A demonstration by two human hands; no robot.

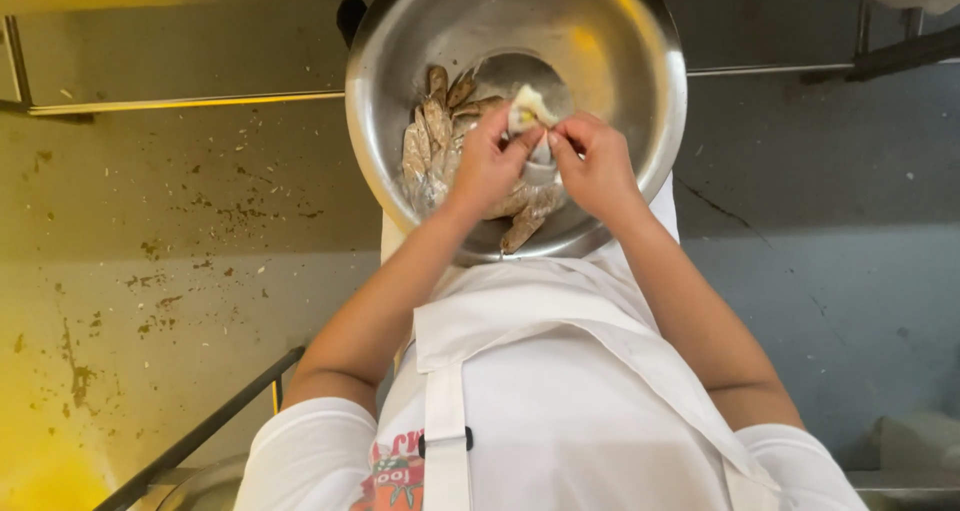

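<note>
Both hands are over a big round metal bowl (640, 91) that the person holds against the body, above a white apron (560, 391). The left hand (487, 166) and the right hand (597, 164) are close together, and the fingertips of both pinch one small pale piece of food (528, 109), whitish with a little yellow, just above the middle of the bowl. I cannot tell exactly what this piece is. Under the hands and on the left side of the bowl lie many small brownish fish (432, 136), some of them shiny and wet. Below the bowl there is a stained floor (170, 271), yellowish on the left and grey on the right.
</note>
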